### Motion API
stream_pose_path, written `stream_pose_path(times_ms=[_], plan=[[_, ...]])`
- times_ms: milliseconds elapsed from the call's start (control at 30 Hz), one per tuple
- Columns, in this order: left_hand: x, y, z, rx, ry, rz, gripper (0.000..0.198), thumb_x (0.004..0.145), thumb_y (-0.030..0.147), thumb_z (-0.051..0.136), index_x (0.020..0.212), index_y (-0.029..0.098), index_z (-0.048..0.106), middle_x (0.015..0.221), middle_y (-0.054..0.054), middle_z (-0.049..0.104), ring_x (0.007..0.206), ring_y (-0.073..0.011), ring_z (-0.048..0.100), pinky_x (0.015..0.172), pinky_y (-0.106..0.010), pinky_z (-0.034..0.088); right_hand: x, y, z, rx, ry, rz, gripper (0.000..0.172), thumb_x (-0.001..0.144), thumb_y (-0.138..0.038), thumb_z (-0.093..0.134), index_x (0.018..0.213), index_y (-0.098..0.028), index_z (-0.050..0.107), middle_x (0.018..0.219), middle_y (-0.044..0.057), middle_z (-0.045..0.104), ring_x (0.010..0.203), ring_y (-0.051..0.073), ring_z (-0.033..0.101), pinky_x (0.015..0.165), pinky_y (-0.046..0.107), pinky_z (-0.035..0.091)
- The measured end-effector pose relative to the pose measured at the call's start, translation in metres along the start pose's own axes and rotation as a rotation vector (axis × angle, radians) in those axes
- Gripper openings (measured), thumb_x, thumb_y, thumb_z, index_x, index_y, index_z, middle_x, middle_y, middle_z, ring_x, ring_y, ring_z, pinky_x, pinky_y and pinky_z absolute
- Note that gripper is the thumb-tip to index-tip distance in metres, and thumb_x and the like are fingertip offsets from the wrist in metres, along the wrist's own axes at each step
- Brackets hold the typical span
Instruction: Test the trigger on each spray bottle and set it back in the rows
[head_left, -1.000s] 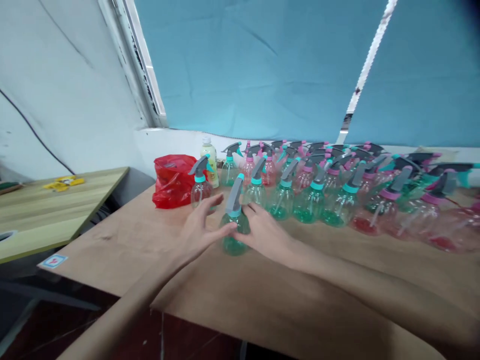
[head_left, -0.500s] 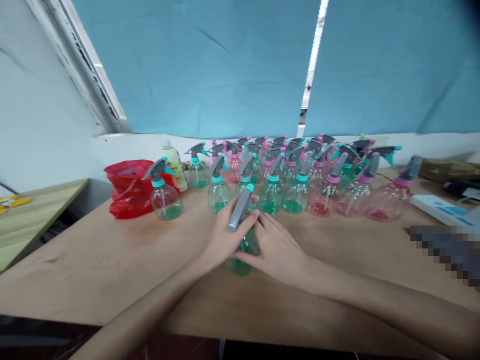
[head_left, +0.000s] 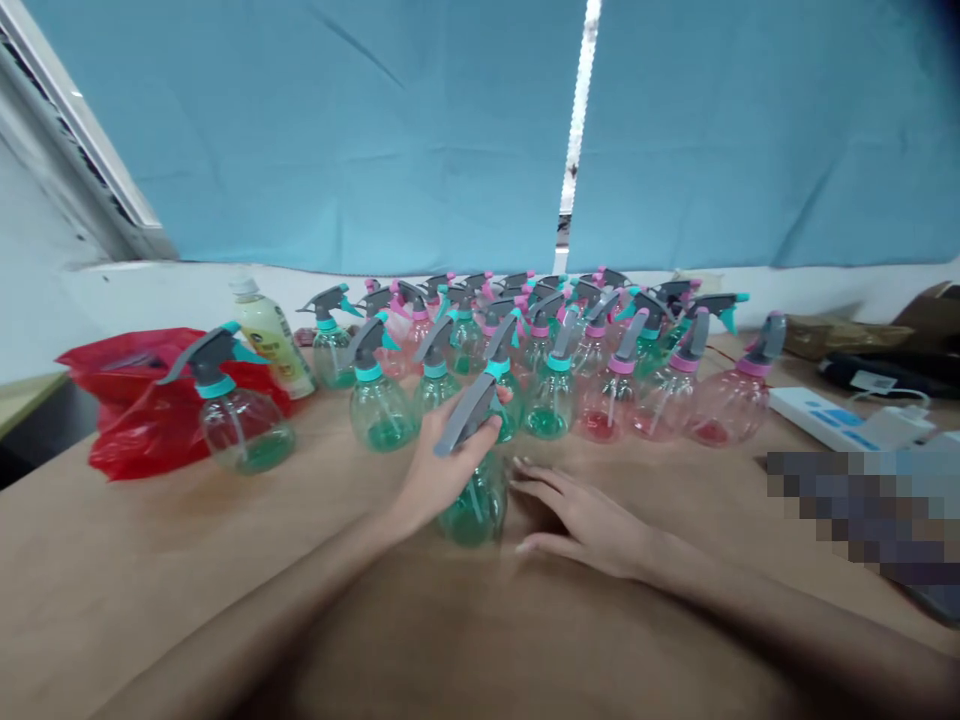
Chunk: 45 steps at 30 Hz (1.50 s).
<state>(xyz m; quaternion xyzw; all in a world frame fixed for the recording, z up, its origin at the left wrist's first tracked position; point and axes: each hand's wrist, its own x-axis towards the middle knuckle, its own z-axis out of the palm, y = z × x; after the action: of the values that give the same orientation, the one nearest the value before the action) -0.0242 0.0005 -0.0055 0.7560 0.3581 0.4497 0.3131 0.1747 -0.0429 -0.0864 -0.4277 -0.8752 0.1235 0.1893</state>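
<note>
A green spray bottle [head_left: 472, 505] with a grey trigger head and turquoise collar is at the middle of the wooden table [head_left: 360, 610]. My left hand [head_left: 442, 465] is wrapped round its neck, just under the grey head. To the right of that bottle, my right hand [head_left: 589, 515] is apart from it, fingers spread low over the table with nothing in them. Just behind stand several green bottles, one of them [head_left: 382, 415] left of my left hand. Pink bottles, one of them [head_left: 600, 405], stand to the right of these.
At the left are a red plastic bag [head_left: 150, 410], another green spray bottle [head_left: 244, 430] and a pale yellow bottle [head_left: 274, 340]. A white power strip [head_left: 817, 415] and a pixelated dark object [head_left: 840, 505] lie at the right. A blue curtain [head_left: 375, 130] hangs behind.
My right hand has let go of the green bottle and moved right, its fingers opening. My left hand still holds the bottle. The view has turned, so the background things sit further left.
</note>
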Motion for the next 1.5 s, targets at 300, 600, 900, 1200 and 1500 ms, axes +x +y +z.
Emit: stream_pose_path(times_ms=[300,600,900,1200,1500], plan=[[0.004,0.001,-0.001,0.013,-0.048,-0.054,0.028,0.083,0.026,0.053,0.11,0.026,0.062,0.097,-0.002,0.068,0.076,-0.0171,0.06,0.071,-0.031,0.049,0.016,0.017,0.0,0.089,-0.039,-0.059,0.079,0.08,-0.063,0.055,0.142,-0.017,0.037,0.146,0.012,0.039,0.137,0.027,0.032,0.112,0.048,0.027],[0.005,0.001,-0.001,0.001,-0.056,-0.083,0.039,0.076,0.017,0.05,0.111,0.028,0.062,0.085,0.001,0.067,0.069,-0.0161,0.061,0.068,-0.03,0.052,0.017,0.02,0.0,0.125,-0.044,-0.053,0.074,0.082,-0.061,0.054,0.14,-0.018,0.04,0.146,0.011,0.039,0.137,0.026,0.03,0.113,0.049,0.025],[0.004,0.005,-0.004,0.058,-0.046,-0.056,0.03,0.074,0.021,0.049,0.098,0.025,0.066,0.074,0.0,0.064,0.066,-0.0181,0.058,0.062,-0.031,0.049,0.017,0.019,-0.001,0.125,-0.044,-0.044,0.074,0.082,-0.06,0.054,0.142,-0.02,0.037,0.146,0.01,0.038,0.137,0.026,0.03,0.113,0.048,0.026],[0.004,0.005,-0.007,0.045,-0.039,-0.001,0.014,0.074,0.019,0.048,0.079,0.024,0.059,0.076,0.002,0.064,0.069,-0.0171,0.059,0.064,-0.031,0.048,0.017,0.019,-0.001,0.116,-0.045,-0.048,0.074,0.083,-0.059,0.054,0.141,-0.017,0.038,0.145,0.012,0.039,0.137,0.026,0.03,0.113,0.048,0.026],[0.006,0.003,-0.007,0.073,-0.054,-0.045,0.034,0.077,0.023,0.048,0.107,0.029,0.062,0.079,0.001,0.066,0.055,-0.0155,0.053,0.051,-0.029,0.043,0.017,0.019,-0.001,0.096,-0.066,-0.041,0.074,0.083,-0.061,0.052,0.142,-0.019,0.037,0.147,0.009,0.037,0.138,0.024,0.028,0.114,0.047,0.025]])
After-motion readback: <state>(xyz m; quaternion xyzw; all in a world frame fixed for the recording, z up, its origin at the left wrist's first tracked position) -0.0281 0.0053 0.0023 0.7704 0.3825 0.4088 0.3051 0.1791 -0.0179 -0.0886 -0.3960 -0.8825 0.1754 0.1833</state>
